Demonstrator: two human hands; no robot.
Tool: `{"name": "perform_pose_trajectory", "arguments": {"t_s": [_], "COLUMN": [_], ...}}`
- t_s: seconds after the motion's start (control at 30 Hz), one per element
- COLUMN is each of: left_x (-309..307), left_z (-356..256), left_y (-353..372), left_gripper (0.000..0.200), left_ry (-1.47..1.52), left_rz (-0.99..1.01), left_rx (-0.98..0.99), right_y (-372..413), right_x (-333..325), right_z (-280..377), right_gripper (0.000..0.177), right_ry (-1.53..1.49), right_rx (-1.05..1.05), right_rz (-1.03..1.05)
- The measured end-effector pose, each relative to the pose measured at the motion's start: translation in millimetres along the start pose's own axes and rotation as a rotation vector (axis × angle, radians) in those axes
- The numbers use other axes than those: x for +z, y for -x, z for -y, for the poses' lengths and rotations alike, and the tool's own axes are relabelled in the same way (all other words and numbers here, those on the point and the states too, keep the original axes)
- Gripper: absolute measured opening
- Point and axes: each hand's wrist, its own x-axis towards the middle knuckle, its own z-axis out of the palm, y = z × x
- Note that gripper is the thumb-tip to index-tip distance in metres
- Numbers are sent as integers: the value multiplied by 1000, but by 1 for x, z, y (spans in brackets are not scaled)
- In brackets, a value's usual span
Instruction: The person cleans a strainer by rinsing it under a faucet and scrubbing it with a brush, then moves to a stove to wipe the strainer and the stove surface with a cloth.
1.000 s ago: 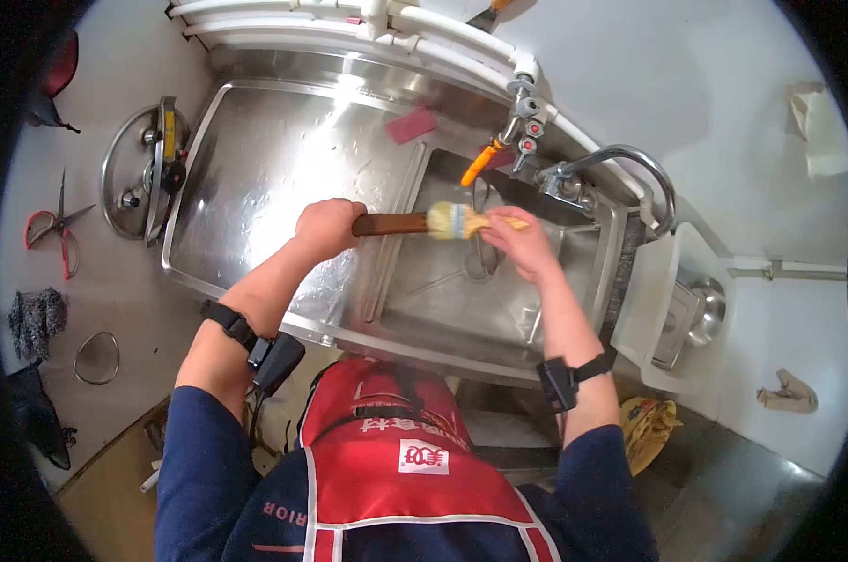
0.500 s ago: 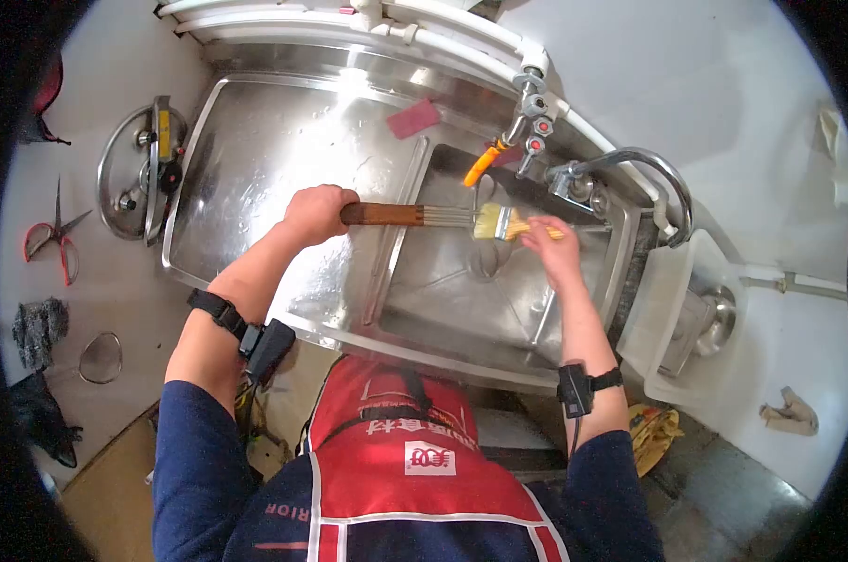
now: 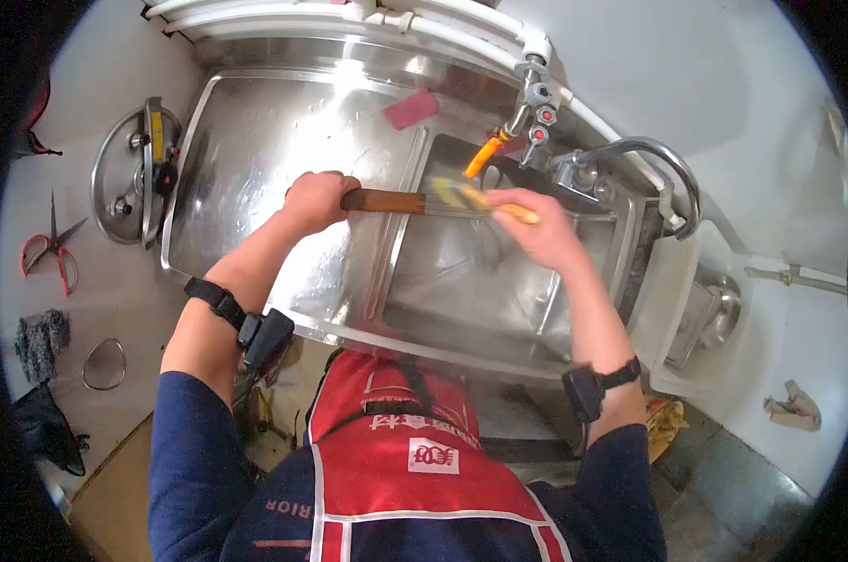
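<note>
My left hand [image 3: 320, 200] is wrapped round the end of a brown wooden-handled tool with thin metal rods [image 3: 383, 201], held level across the sink divider. Its rods point right, over the sink basin [image 3: 442, 290]. In my right hand [image 3: 541, 228] is a flat brush with a yellow wooden handle [image 3: 511, 208]. The brush's pale bristles [image 3: 449, 193] overlap the metal rods and are smeared by motion. Just above the brush, an orange hose end [image 3: 485, 157] hangs from the tap [image 3: 536, 94].
A steel drainboard [image 3: 246, 140] lies left of the basin, with a pink sponge [image 3: 411, 109] near its back edge. A curved faucet [image 3: 663, 150] stands back right. Pot lids [image 3: 152, 173] and red-handled scissors [image 3: 51, 248] hang at left. A white plastic bin [image 3: 672, 375] stands at right.
The brush has moved left and slightly up along the metal rods, its handle now slanting. My right hand has shifted left with it; my left hand has barely moved.
</note>
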Motion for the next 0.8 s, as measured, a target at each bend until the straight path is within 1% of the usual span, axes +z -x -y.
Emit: {"name": "perform_pose_trajectory", "arguments": {"t_s": [0.03,0.1,0.13,0.2,0.33,0.4,0.43,0.5,0.53,0.6,0.63,0.7,0.73,0.8], "left_x": [0,4,7,13,11,7,8,9,9,6,4,-3,-4,3], "left_z": [0,3,6,9,7,6,7,8,8,6,3,-4,-2,5], "left_y": [-2,-4,-4,-4,-3,-3,-3,-5,-6,-7,-6,-7,-11,-9], "left_gripper": [37,28,28,33,32,31,31,30,30,29,29,30,30,30], "left_ry": [-1,-62,-59,-40,-24,-49,-45,-49,-47,-56,-57,-78,-83,-41], "left_rz": [0,3,5,-56,-84,-79,-79,-86,-86,-60,-56,-26,-31,-53], "left_rx": [2,-11,-16,5,-5,15,13,5,5,-13,-11,-25,-21,-31], "right_y": [-9,-26,-32,-38,-35,-27,-22,-15,-14,-17,-21,-31,-31,-21], "right_x": [7,16,15,14,15,3,-10,-29,-29,-24,-9,16,12,3], "right_z": [1,0,-1,-1,-19,-43,-47,-41,-34,-19,-16,-12,-19,-38], "right_gripper": [20,25,25,27,25,23,23,25,25,26,26,26,26,23], "right_ry": [0,209,208,243,258,403,405,558,559,459,455,355,358,440], "right_rx": [0,-121,-120,-62,-19,-124,-124,19,20,-189,-186,-355,-358,-229], "right_rz": [-2,202,207,221,219,237,241,250,251,211,210,155,148,196]}}
